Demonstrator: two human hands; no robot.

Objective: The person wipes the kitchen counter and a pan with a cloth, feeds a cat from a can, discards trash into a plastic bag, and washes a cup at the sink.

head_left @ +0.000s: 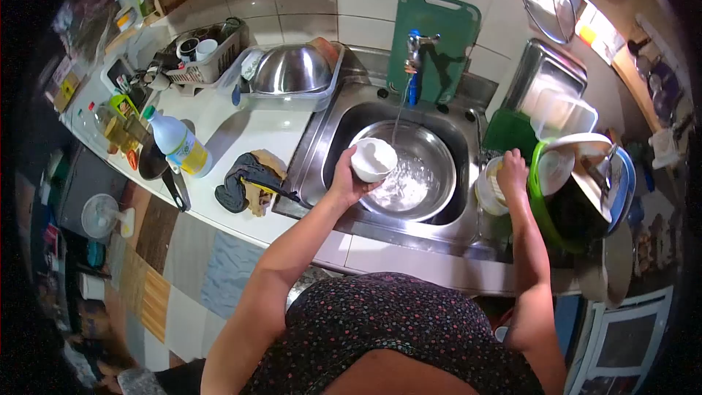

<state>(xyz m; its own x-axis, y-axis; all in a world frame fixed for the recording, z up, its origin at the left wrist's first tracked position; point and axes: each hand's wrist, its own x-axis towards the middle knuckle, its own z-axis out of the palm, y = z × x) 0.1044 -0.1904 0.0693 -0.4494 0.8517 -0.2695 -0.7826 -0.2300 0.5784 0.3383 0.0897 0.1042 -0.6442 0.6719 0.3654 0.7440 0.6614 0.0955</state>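
My left hand (346,180) is closed around the side of a small white bowl (374,161), held over a round metal basin (447,168). Water runs from the faucet (417,47) into the basin, which sits in the steel sink (327,152) with rippling water inside. To the right of the sink, my right hand (513,173) is at the mouth of a translucent plastic tub (488,196). Its fingers are bent together at the tub's inner edge; what they hold, if anything, is hidden.
Right of the tub stands a green basin (537,194) piled with dishes. A green cutting board (439,18) leans behind the faucet. On the left counter are dark gloves or cloths (247,183), a white bottle (175,143), a pan (152,161) and a clear bin (281,101) holding a metal bowl.
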